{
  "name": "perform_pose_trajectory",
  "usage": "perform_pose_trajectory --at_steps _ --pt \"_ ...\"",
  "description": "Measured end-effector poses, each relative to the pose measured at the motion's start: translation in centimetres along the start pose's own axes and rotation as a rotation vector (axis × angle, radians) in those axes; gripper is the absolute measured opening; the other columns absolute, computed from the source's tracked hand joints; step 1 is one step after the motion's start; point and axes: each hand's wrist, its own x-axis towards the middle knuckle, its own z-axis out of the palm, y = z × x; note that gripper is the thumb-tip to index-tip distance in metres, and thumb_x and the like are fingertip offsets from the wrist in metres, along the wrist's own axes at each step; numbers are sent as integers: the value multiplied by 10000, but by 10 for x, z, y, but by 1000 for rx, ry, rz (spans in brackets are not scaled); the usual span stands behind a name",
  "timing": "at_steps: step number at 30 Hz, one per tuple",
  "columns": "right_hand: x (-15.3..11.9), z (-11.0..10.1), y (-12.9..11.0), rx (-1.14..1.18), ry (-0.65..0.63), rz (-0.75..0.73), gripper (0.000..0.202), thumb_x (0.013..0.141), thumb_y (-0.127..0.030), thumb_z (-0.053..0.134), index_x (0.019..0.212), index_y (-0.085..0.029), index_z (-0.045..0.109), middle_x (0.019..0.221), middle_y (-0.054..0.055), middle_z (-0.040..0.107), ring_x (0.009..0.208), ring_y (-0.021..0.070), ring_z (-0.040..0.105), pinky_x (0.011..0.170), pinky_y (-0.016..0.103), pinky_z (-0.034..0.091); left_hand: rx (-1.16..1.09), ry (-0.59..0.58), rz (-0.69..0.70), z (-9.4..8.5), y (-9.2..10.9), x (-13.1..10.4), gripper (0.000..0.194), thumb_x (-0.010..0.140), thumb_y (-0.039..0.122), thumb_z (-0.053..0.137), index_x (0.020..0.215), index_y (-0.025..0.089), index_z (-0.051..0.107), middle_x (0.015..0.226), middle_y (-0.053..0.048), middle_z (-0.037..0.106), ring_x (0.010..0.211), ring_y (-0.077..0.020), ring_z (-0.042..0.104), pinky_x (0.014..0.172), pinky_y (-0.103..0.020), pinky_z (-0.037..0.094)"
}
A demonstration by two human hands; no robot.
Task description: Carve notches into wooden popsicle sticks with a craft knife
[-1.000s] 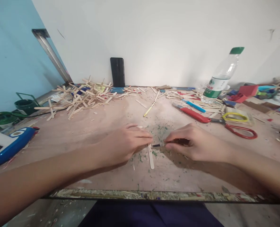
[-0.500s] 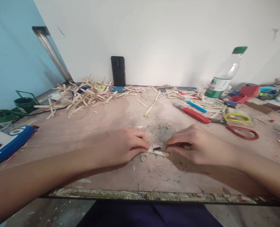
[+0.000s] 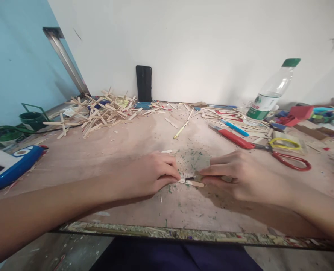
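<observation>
My left hand is closed near the middle of the table, fingertips pinching a wooden craft stick and pressing it to the tabletop. The stick's rounded end sticks out to the right. Opposite it, my right hand is closed in a pinch on a small dark blade, which lies against the stick. My fingers hide the blade's rear part. Another pale stick shows behind my left hand. Green shavings and small chips are scattered around both hands.
Loose craft sticks are heaped at the back left, beside a black phone leaning on the wall. Toward the right are a red-handled cutter, scissors and a bottle. A yellow strip lies behind my hands.
The view has shifted slightly. My right hand's fingers have changed position a little around the blade; my left hand stays on the stick.
</observation>
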Motion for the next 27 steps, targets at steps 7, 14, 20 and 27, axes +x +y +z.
perform_pose_trajectory --at_steps 7,14,20,27 --pt "-1 -3 -2 -84 -9 -1 280 1154 -252 606 1102 -256 881 834 24 794 648 174 674 534 334 340 10 8 13 1 -1 0 262 1167 227 603 1110 202 858 1107 -72 815 1028 -229 748 944 -363 576" --pt "0 -3 0 -108 -40 -34 326 1198 -294 555 1155 -231 872 815 35 760 666 178 656 542 361 298 4 20 19 2 -2 0 255 1157 203 616 1099 191 865 1096 -66 808 988 -213 735 943 -339 567" --pt "-3 -8 -3 -149 -83 -15 268 1172 -243 595 1195 -251 862 841 39 757 680 189 652 550 391 259 -9 7 6 1 -1 0 243 1148 193 626 1104 196 865 1104 -58 803 968 -209 729 929 -330 565" --pt "-5 -6 -2 32 87 91 321 1184 -402 604 1057 -240 849 866 34 823 683 189 730 600 328 458 -2 23 26 1 -1 1 201 1135 153 666 1111 167 865 1090 -55 803 950 -194 724 916 -313 538"
